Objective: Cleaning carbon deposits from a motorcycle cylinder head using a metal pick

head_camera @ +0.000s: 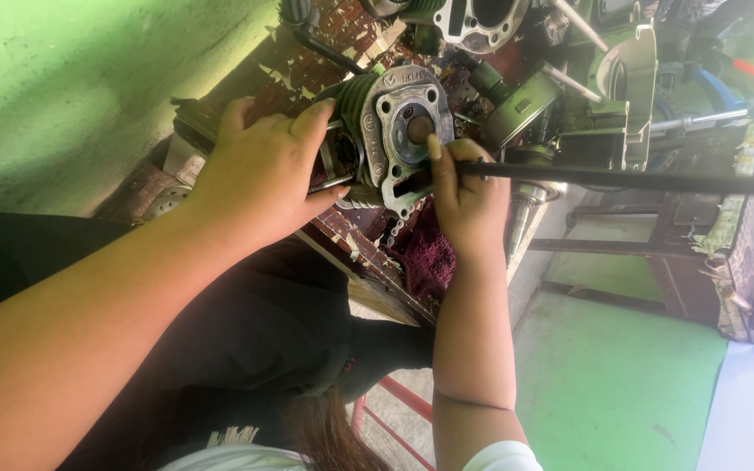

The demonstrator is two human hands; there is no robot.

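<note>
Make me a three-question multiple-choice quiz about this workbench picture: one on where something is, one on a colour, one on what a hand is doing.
1. Where is the dark red cloth?
A. Under the right hand, on the bench edge
B. Draped over the left forearm
C. On the floor

2. What colour are the cooling fins on the engine cylinder?
A. Yellow
B. Green
C. Blue

3. What is the right hand doing?
A. Resting open on the floor
B. Gripping a long dark rod
C. Holding a cup

Answers:
1 A, the cloth shows just below that hand.
2 B, the fins beside the left hand are green.
3 B, its fingers close round the rod.
</note>
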